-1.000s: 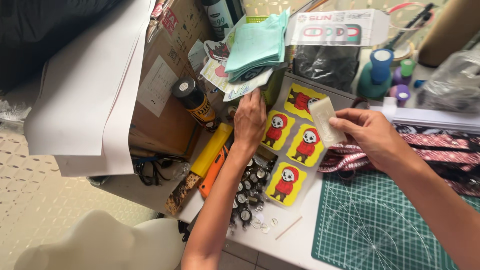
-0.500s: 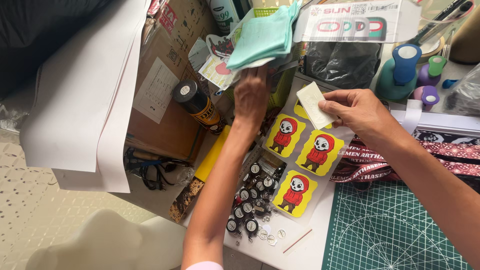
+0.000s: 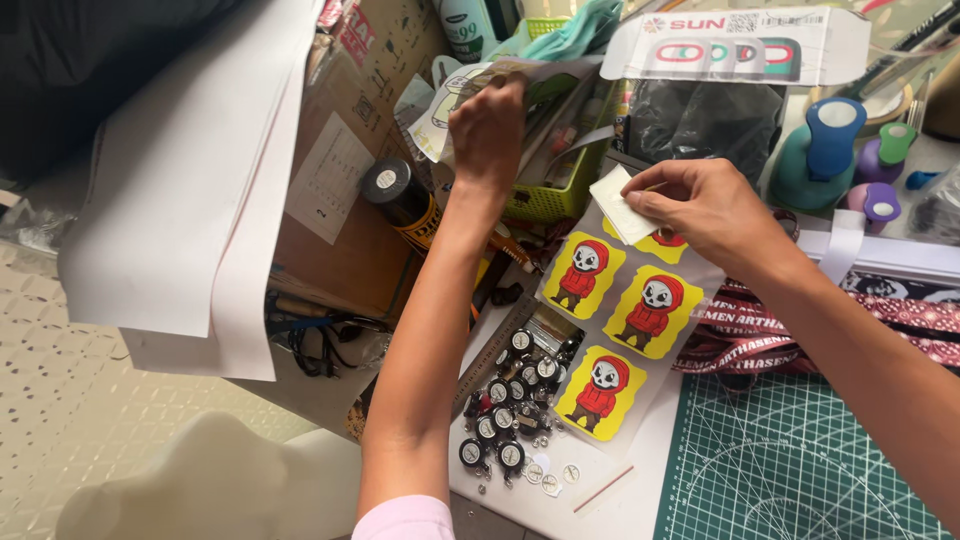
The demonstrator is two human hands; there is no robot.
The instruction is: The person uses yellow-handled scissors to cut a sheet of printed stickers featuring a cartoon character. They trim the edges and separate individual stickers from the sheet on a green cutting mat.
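My left hand [image 3: 490, 125] reaches up and grips a stack of paper sheets [image 3: 455, 95] standing in a yellow-green basket [image 3: 545, 195], with a teal cloth [image 3: 585, 30] on top. My right hand [image 3: 705, 210] pinches a small white card [image 3: 620, 205] with a round hole, held above a clear sheet of yellow stickers [image 3: 620, 320] showing a red-hooded figure. The sticker sheet lies flat on the white table.
Several black round button parts [image 3: 510, 400] and a metal ruler [image 3: 495, 350] lie below the stickers. A green cutting mat [image 3: 800, 470] is at lower right, patterned lanyards [image 3: 800, 330] beside it. Teal and purple punches [image 3: 835, 145], a cardboard box [image 3: 340, 180] and a black can [image 3: 400, 195] crowd the back.
My left hand has climbed from the sticker sheet up to the papers in the basket and taken hold of them. My right hand has kept the white card and shifted slightly.
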